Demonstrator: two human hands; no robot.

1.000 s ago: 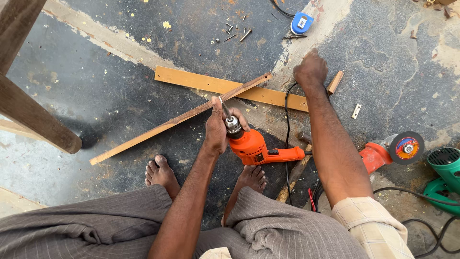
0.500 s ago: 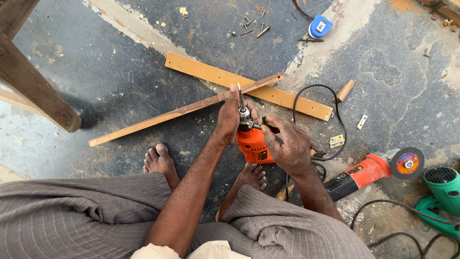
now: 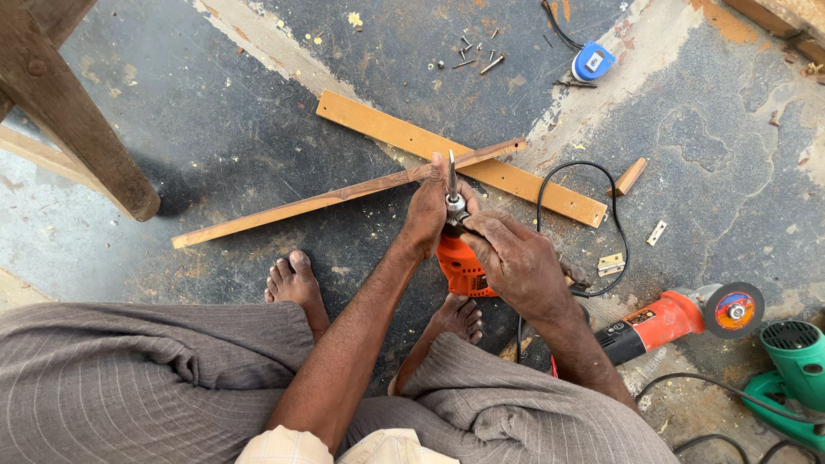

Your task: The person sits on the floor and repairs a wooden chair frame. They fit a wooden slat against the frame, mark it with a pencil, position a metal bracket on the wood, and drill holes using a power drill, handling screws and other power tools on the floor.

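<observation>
A second ago the right hand [image 3: 516, 262] lay flat on the floor, out by the board [image 3: 516, 179]. It has come in since and now wraps over the orange drill [image 3: 462, 266], its fingers at the chuck beside the left hand [image 3: 427, 210], covering most of the body that showed before.

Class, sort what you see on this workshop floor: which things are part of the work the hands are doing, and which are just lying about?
In use:
left hand
right hand
orange drill
drill bit
thin wooden strip
flat wooden board

Lying about:
angle grinder
green power tool
blue tape measure
loose screws
small wood offcut
</observation>
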